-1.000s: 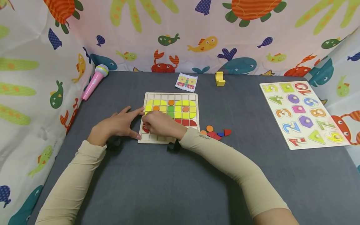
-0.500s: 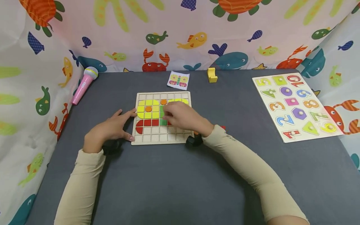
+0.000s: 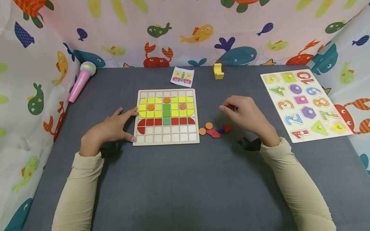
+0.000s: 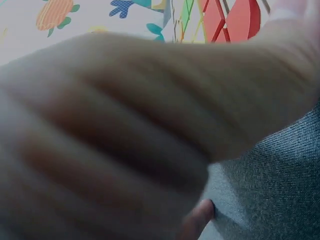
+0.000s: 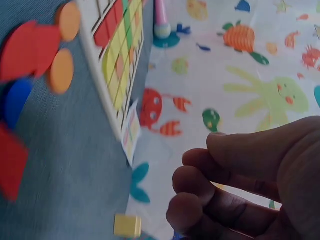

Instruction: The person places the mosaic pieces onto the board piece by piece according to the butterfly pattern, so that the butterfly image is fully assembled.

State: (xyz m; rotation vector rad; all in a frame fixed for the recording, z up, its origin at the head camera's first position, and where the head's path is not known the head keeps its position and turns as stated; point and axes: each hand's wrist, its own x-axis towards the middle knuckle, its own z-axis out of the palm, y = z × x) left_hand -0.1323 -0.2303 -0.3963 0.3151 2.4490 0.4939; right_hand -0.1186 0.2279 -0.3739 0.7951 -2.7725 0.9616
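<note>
A wooden grid board (image 3: 175,138) lies flat on the grey table, its cells partly filled with yellow, red, green and orange pieces. My left hand (image 3: 108,131) has its fingers spread, with index finger and thumb touching the board's left edge. My right hand (image 3: 245,114) is held above the table to the right of the board; its fingers are loosely curled and hold nothing, as the right wrist view shows. Between it and the board lie loose pieces: two orange discs (image 3: 209,125), a few red pieces (image 3: 227,128) and a blue piece (image 3: 220,131).
A small card with a printed pattern (image 3: 182,77) lies behind the board, with a yellow block (image 3: 218,71) to its right. A pink toy microphone (image 3: 81,82) stands back left. A number puzzle board (image 3: 310,107) lies at the right. A printed curtain (image 3: 124,35) encloses the table.
My right hand has moved right, from over the board to beyond the loose pieces. A red row now shows right of the green column. The left hand keeps its place at the board's edge.
</note>
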